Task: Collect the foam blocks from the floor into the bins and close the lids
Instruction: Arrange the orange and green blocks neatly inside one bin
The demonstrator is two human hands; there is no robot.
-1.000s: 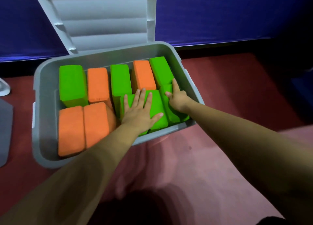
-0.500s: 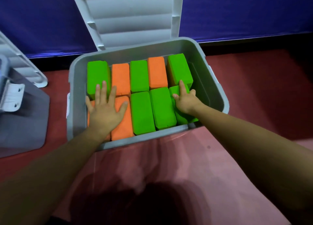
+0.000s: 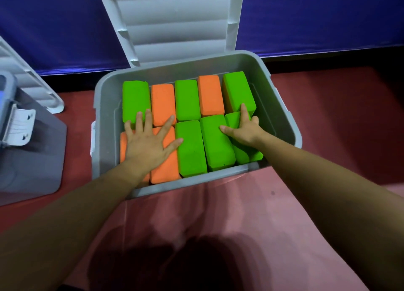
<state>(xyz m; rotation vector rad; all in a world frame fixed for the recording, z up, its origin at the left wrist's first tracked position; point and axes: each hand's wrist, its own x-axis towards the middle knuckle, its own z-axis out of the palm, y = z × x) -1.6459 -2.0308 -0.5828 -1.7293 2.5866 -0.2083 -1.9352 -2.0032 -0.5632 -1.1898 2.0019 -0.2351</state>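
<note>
Both hands, left (image 3: 145,140) and right (image 3: 244,127), press open-palmed on the blocks (image 3: 190,146); the lid (image 3: 181,21) stands upright above them, at frame top.

We look down on a dull red carpeted floor (image 3: 317,120), lighter and pinkish close to us, where a dark shadow (image 3: 175,264) falls. Behind runs a deep blue-violet fabric backdrop (image 3: 317,17), its foot meeting a black strip (image 3: 328,60), perhaps a skirting. The light seems dim and comes from overhead.
</note>
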